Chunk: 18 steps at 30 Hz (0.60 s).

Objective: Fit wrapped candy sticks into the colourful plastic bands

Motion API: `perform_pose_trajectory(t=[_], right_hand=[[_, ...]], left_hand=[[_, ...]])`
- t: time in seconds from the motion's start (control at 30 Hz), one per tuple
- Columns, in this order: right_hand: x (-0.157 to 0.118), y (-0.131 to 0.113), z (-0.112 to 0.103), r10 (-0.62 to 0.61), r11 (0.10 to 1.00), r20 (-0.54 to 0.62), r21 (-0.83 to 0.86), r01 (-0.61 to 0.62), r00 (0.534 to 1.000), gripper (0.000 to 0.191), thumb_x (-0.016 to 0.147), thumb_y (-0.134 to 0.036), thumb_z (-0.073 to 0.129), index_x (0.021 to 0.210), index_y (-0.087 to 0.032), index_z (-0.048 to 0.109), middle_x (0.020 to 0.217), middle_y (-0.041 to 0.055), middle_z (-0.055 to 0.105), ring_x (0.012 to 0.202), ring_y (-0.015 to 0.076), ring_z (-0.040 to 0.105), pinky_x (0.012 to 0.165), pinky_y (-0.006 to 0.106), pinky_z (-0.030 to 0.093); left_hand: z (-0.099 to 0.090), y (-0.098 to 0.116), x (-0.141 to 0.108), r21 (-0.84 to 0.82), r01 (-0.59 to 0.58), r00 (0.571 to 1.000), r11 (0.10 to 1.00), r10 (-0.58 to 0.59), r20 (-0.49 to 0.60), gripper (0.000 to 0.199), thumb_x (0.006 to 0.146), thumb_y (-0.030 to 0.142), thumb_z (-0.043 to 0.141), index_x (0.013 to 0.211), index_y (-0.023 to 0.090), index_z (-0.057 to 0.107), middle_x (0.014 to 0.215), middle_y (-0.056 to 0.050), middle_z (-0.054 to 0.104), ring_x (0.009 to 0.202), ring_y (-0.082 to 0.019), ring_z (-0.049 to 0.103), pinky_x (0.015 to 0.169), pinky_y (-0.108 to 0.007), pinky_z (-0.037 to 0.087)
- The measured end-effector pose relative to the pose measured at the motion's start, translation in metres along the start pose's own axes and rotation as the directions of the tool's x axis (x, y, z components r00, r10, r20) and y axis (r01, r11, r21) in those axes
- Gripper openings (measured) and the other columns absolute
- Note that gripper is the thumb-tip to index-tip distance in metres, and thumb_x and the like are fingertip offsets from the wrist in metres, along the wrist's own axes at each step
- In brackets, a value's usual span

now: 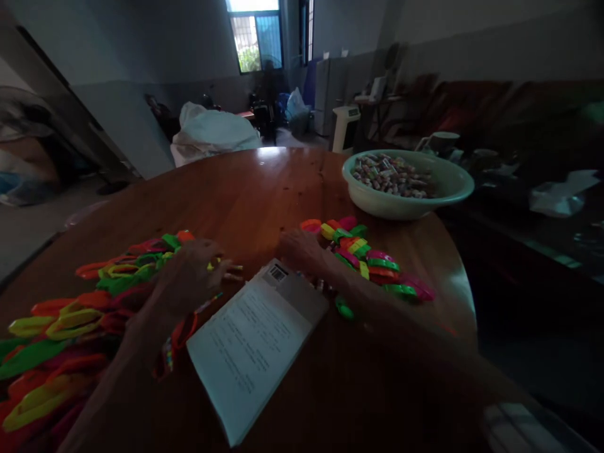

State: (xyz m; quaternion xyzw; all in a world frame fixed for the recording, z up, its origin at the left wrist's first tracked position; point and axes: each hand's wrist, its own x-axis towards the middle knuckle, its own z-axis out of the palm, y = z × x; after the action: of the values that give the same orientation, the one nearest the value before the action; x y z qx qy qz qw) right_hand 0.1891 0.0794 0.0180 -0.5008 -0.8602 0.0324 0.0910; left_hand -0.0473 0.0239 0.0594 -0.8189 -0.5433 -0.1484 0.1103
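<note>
My left hand [201, 264] reaches over the table at the left, its fingers curled toward the middle. A small yellow thing [214, 263] shows between them, too dim to name. Bright plastic loops [75, 321] in orange, yellow, green and pink lie heaped beside and under my left forearm. Past the far corner of a printed booklet [255, 346], my right hand [299, 245] is bent down toward the tabletop; its fingers are hidden in shadow. More coloured loops [363, 255] are bunched just right of it. Small wrapped pieces [321, 284] lie partly behind my right wrist.
A pale green basin [408, 204] holding many small wrapped pieces [389, 176] stands at the table's far right. The round wooden table [264, 182] has its edge near the basin. Beyond are a white sack [214, 129], a white mug [441, 141] and a fan [28, 116].
</note>
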Motion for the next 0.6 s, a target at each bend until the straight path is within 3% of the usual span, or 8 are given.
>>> perform_pose_trajectory(t=[0.07, 0.13, 0.27, 0.43, 0.6], right_hand=[[-0.001, 0.007, -0.009, -0.007, 1.000, -0.034, 0.008, 0.007, 0.999, 0.023, 0.084, -0.018, 0.056, 0.099, -0.012, 0.071, 0.094, 0.0163, 0.070, 0.088, 0.0226, 0.064, 0.072, 0.029, 0.041], [-0.009, 0.017, -0.021, -0.019, 1.000, -0.154, 0.009, 0.021, 0.988, 0.023, 0.088, -0.021, 0.053, 0.100, -0.012, 0.069, 0.096, 0.0149, 0.069, 0.090, 0.0222, 0.062, 0.073, 0.029, 0.039], [-0.040, 0.043, -0.041, 0.013, 0.998, -0.411, 0.066, 0.015, 0.911, 0.023, 0.094, -0.027, 0.046, 0.088, -0.015, 0.065, 0.086, 0.0088, 0.067, 0.079, 0.0179, 0.056, 0.069, 0.030, 0.032], [-0.074, 0.071, -0.051, 0.170, 0.978, -0.512, 0.191, -0.082, 0.842, 0.024, 0.093, -0.026, 0.048, 0.071, -0.017, 0.055, 0.073, 0.0043, 0.060, 0.068, 0.0143, 0.048, 0.066, 0.030, 0.029], [-0.086, 0.089, -0.039, 0.285, 0.952, -0.545, 0.254, -0.169, 0.789, 0.024, 0.092, -0.027, 0.049, 0.069, -0.019, 0.053, 0.070, 0.0037, 0.058, 0.064, 0.0147, 0.046, 0.063, 0.030, 0.027]], left_hand=[[0.010, 0.025, 0.006, -0.095, -0.045, 0.997, 0.994, 0.050, 0.057, 0.019, 0.091, 0.030, 0.051, 0.085, 0.019, 0.065, 0.092, -0.008, 0.068, 0.090, -0.023, 0.061, 0.084, -0.037, 0.048], [0.023, 0.053, 0.014, -0.140, -0.074, 0.982, 0.987, 0.096, 0.161, 0.022, 0.092, 0.025, 0.048, 0.085, 0.017, 0.066, 0.091, -0.009, 0.067, 0.090, -0.023, 0.061, 0.082, -0.037, 0.048], [0.056, 0.091, 0.039, -0.199, -0.106, 0.964, 0.974, 0.150, 0.220, 0.021, 0.091, 0.025, 0.050, 0.096, 0.017, 0.069, 0.097, -0.010, 0.068, 0.097, -0.023, 0.062, 0.087, -0.036, 0.048], [0.089, 0.105, 0.082, -0.147, -0.032, 0.981, 0.989, 0.059, 0.186, 0.023, 0.089, 0.024, 0.050, 0.104, 0.016, 0.066, 0.099, -0.012, 0.068, 0.097, -0.024, 0.064, 0.085, -0.035, 0.048], [0.101, 0.106, 0.123, -0.173, -0.033, 0.990, 0.984, 0.056, 0.126, 0.028, 0.087, 0.028, 0.054, 0.110, 0.015, 0.063, 0.103, -0.012, 0.068, 0.096, -0.023, 0.064, 0.082, -0.032, 0.049]])
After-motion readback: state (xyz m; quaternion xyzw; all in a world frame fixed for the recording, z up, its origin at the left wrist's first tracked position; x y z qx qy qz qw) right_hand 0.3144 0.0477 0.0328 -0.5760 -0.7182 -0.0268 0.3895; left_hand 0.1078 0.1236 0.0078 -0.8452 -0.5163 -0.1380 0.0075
